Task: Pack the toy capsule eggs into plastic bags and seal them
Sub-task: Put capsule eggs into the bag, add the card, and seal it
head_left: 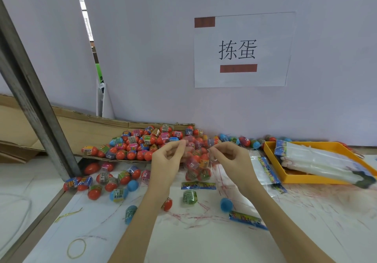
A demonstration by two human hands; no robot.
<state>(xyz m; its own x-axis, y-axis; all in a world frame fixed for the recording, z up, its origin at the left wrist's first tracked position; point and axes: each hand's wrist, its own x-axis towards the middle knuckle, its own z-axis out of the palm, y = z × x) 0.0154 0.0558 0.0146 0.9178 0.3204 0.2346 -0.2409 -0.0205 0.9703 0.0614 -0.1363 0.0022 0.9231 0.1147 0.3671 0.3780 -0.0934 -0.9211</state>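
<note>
- Capsule eggs [196, 166] fill one clear plastic bag [201, 160] that hangs between the two hands, above the white table [204, 246]. I can count about six eggs inside, but the film blurs them, so the number is not sure.
- Left hand [169, 160] pinches the top edge of the bag on its left side with thumb and forefinger; right hand [228, 158] pinches the top edge on its right side in the same narrow way.
- I judge the bag to be thin, soft and a little slippery, while the eggs are hard, smooth and light. The load will sag and swing, so the best place to hold is the top edge at both corners, not the body.
- Loose eggs [114, 181] lie on the table to the left and in front, roughly fifteen to twenty of them; a bigger pile [142, 142] lies on flat cardboard [85, 128] behind, too many to count.
- Printed header cards: one [199, 185] under the bag, one [246, 218] near the right forearm.
- One yellow tray [302, 179] on the right holds a stack of empty bags [318, 160]; a few more bags [263, 169] lie just beside it.
- One rubber band [77, 248] and one gold twist tie [68, 214] lie at the near left.
</note>
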